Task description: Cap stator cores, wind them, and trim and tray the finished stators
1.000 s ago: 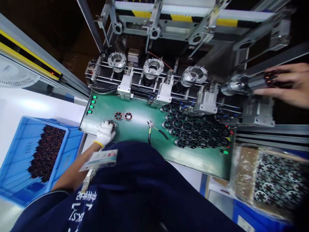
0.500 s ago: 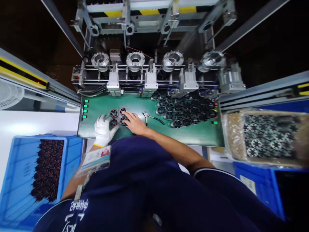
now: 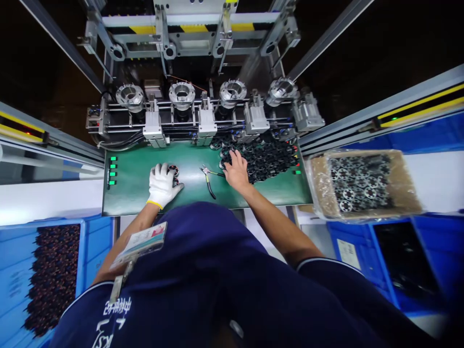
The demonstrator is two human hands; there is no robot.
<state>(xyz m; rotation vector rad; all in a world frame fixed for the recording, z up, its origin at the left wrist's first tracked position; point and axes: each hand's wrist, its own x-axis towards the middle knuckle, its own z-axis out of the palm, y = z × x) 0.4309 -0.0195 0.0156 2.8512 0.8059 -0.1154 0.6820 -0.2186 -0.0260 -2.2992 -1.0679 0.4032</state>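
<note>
My left hand [image 3: 162,185], in a white glove, curls over small round parts with copper-coloured windings [image 3: 175,175] on the green work surface [image 3: 137,198]. Its fingers partly cover them, so how many lie beneath cannot be seen. My bare right hand [image 3: 237,172] rests at the left edge of a pile of black and silver round parts [image 3: 270,159], fingers spread and bent over it; no part is visibly gripped. Between the hands lie pliers [image 3: 208,181] with black and yellow-green handles.
Behind the surface stands a machine with metal ring fixtures [image 3: 181,95] and white blocks [image 3: 206,123]. A cardboard box of metal rings [image 3: 409,193] is at right. A blue bin [image 3: 14,270] of wound parts is at lower left; more blue bins [image 3: 380,285] are at lower right.
My right hand has left the wound parts and moved right to the dark pile. My left hand has closed in over the wound parts. The pliers have turned, and the whole view has shifted.
</note>
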